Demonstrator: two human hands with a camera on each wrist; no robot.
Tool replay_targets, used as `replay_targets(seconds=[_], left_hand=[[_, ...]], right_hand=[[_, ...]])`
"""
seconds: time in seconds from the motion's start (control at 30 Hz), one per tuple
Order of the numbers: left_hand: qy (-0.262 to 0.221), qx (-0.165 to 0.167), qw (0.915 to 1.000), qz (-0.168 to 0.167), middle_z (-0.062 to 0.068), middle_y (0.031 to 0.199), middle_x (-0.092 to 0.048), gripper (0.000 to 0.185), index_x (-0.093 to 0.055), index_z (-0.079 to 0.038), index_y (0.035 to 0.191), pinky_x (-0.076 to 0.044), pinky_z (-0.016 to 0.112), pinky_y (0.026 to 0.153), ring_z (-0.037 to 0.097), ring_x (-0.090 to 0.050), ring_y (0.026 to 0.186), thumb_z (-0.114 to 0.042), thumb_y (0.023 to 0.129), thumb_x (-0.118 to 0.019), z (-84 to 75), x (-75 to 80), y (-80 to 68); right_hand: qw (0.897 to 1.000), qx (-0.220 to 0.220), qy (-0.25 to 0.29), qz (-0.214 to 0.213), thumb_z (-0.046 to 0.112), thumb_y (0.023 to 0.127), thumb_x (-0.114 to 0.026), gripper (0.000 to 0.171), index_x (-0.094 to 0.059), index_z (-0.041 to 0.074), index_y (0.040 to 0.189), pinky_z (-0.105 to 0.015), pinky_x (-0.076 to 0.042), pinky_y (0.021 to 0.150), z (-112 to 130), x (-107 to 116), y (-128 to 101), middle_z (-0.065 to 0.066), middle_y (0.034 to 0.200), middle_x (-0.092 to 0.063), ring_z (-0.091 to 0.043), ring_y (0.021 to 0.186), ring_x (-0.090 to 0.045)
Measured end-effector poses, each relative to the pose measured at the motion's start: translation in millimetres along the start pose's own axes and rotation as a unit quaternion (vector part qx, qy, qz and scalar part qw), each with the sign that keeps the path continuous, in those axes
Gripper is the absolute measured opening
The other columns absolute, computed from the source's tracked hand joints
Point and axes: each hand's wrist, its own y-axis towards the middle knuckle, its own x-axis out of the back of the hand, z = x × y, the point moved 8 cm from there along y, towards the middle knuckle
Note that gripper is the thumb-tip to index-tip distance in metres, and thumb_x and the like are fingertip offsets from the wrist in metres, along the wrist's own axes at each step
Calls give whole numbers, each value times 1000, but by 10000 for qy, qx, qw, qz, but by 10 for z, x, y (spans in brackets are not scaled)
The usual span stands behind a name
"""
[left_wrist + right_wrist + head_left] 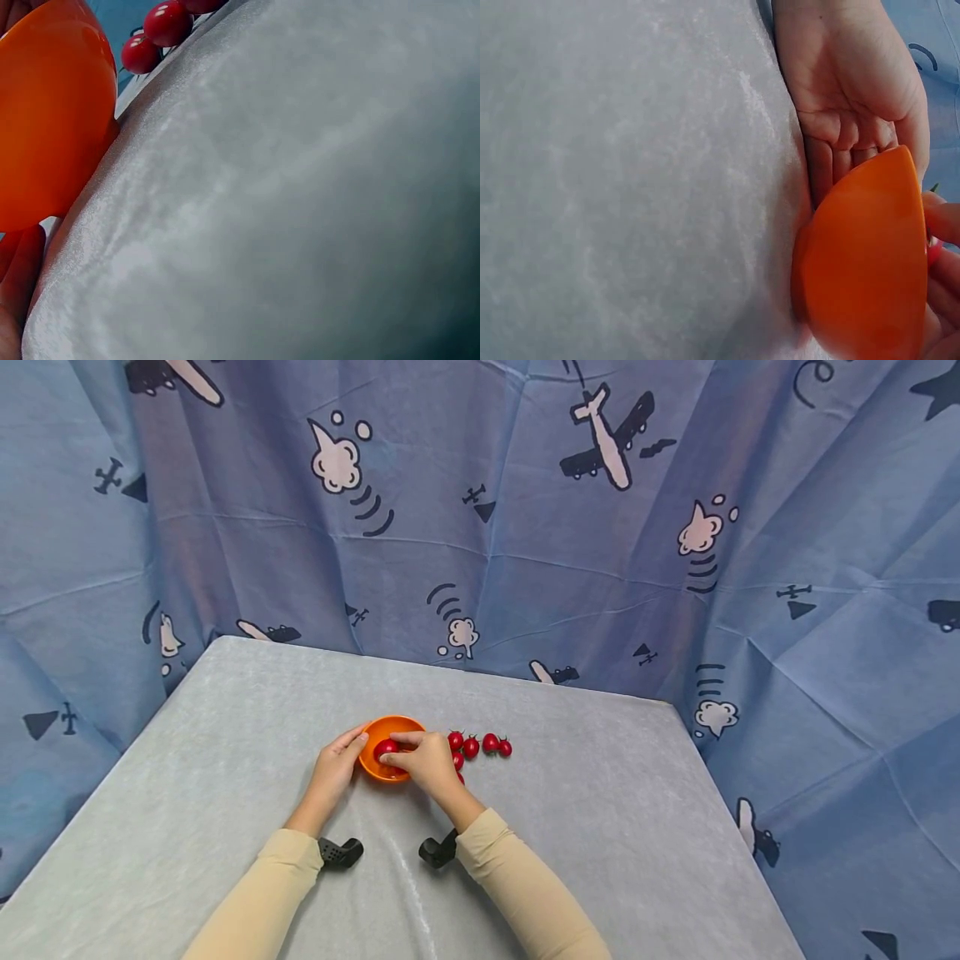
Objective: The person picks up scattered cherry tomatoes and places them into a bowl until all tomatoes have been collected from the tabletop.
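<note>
Bowl point(390, 747), small, orange and glossy, is sitting mid-table point(225, 752). Left hand point(334, 766) is cupping its left wall, fingers curled against it. Right hand point(427, 761) is reaching over the rim, fingertips pinching a red tomato point(386, 747) inside the bowl. Table is lying under a pale grey cloth; a blue curtain point(525, 552) printed with planes and clouds is hanging behind. Loose tomatoes point(480, 745) are lying in a row just right of the bowl, the right hand partly covering them.
</note>
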Motion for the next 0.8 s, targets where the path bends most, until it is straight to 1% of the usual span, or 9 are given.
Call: replay_targets(seconds=[0.17, 0.27, 0.3, 0.4, 0.5, 0.57, 0.63, 0.8], left_hand=[[-13, 29, 10000, -14, 11, 153, -48, 48, -50, -6, 146, -33, 38, 120, 21, -40, 144, -31, 105, -50, -4, -7, -4], [-29, 13, 10000, -12, 12, 152, -48, 48, -51, -6, 145, -33, 37, 120, 21, -40, 145, -31, 105, -50, -7, -5, -4], [-40, 45, 10000, -3, 12, 152, -48, 47, -51, -5, 145, -32, 37, 120, 21, -40, 145, -29, 105, -50, -32, -8, -21], [-68, 68, 10000, 21, 13, 153, -47, 47, -50, -4, 145, -32, 37, 121, 22, -39, 146, -28, 105, -50, -31, -7, -16], [-46, 71, 10000, 12, 13, 153, -47, 47, -50, -4, 145, -32, 37, 121, 23, -39, 146, -28, 105, -49, -25, -5, -16], [0, -6, 10000, 3, 12, 153, -48, 48, -51, -5, 145, -33, 38, 121, 23, -39, 146, -31, 105, -50, 5, 2, -4], [38, -8, 10000, 4, 12, 153, -47, 49, -50, -5, 145, -33, 38, 121, 23, -38, 146, -32, 105, -49, 19, 3, 1], [12, -32, 10000, -10, 12, 153, -47, 49, -50, -5, 145, -33, 38, 120, 23, -39, 146, -32, 105, -50, 39, 6, 13]], right_hand=[[9999, 80, -46, 98, 18, 78, -86, 33, -78, 8, 109, -26, -60, 85, 25, -23, -21, -11, 109, -76, -22, 104, -68], [9998, 149, -23, 115, 17, 78, -85, 33, -78, 7, 109, -27, -60, 84, 35, -32, -29, -12, 109, -76, -23, 103, -69], [9998, 171, -24, 110, 17, 78, -85, 33, -78, 7, 109, -27, -61, 84, 37, -33, -31, -12, 109, -76, -23, 103, -69], [9997, 227, -21, 105, 17, 77, -86, 34, -78, 6, 108, -29, -61, 84, 44, -36, -35, -13, 108, -76, -24, 103, -69], [9996, 220, -92, 129, 18, 77, -86, 34, -78, 7, 109, -27, -61, 84, 37, -45, -37, -12, 109, -76, -23, 104, -69], [9996, 167, -139, 168, 19, 78, -86, 35, -78, 8, 110, -26, -60, 84, 21, -57, -35, -11, 110, -76, -22, 104, -69], [9995, 130, -202, 196, 19, 78, -85, 35, -78, 9, 110, -25, -60, 85, 9, -68, -33, -10, 111, -76, -21, 105, -69], [9986, 219, -421, 251, 20, 78, -85, 36, -77, 10, 112, -28, -60, 88, 22, -84, -24, -10, 112, -76, -22, 106, -68]])
